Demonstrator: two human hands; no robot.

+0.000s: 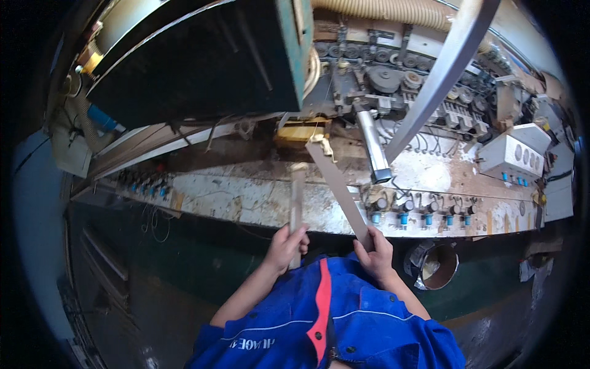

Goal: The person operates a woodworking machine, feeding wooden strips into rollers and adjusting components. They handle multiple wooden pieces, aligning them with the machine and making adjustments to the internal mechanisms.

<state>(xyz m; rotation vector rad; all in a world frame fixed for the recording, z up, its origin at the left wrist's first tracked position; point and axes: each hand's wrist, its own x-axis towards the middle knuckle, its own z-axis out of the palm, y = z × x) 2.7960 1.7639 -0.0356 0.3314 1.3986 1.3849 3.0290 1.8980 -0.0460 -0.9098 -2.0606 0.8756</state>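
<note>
Gripping a long taupe strip (pixel 339 189) in the right hand (pixel 376 253), with the fingers closed firmly round its near end. Holding a narrower pale stick (pixel 297 200) in the left hand (pixel 289 245), again with the fingers curled tight, leaving a short stub below the fist. Slanting the taupe strip forward and to the left, with a tuft of yellowish material (pixel 322 145) at its far end. Pointing the pale stick almost straight ahead, just left of the strip and apart from it. Reaching with both over the worn white surface (pixel 206 200), though unable to tell whether either far end touches it. Wearing a blue jacket (pixel 384 313) with a red front band. Facing a yellow block (pixel 301 133) just past the far ends, with a metal tube (pixel 372 146) to its right. Farther right, near a row of blue-tipped fittings (pixel 428 216) along the front edge, above a round container (pixel 444 270). Farther back, facing roller machinery (pixel 385 80) and a dark green cabinet (pixel 196 71).
</note>
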